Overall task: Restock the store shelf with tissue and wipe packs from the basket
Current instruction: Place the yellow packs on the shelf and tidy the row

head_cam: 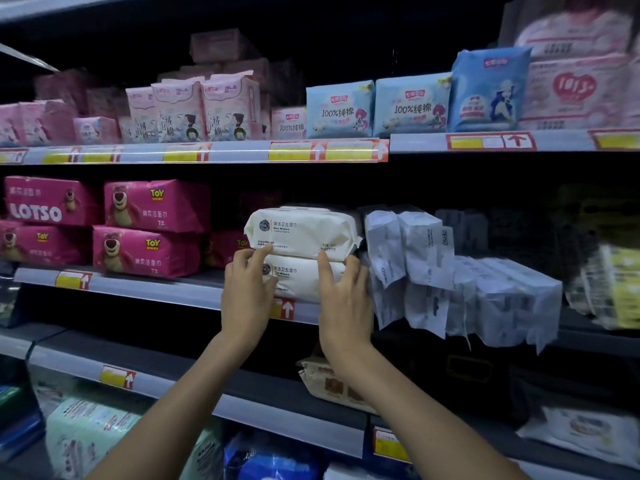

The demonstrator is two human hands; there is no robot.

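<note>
Currently, the upper wipe pack (301,230) lies stacked on the lower wipe pack (298,280) on the middle shelf (156,289), right of the pink packs (145,251). The left hand (247,289) and right hand (343,299) press the stack's near face, fingers extended, gripping nothing.

Hands over the stack, blur at the right

The left hand (247,292) and right hand (344,306) cover both ends of the lower wipe pack (299,279) and part of a price tag (286,309). The right forearm (398,393) hides half a beige pack (317,381). The white packs (485,292) are blurred, with unreadable print. The pink packs (581,81) run off the edge.
</note>
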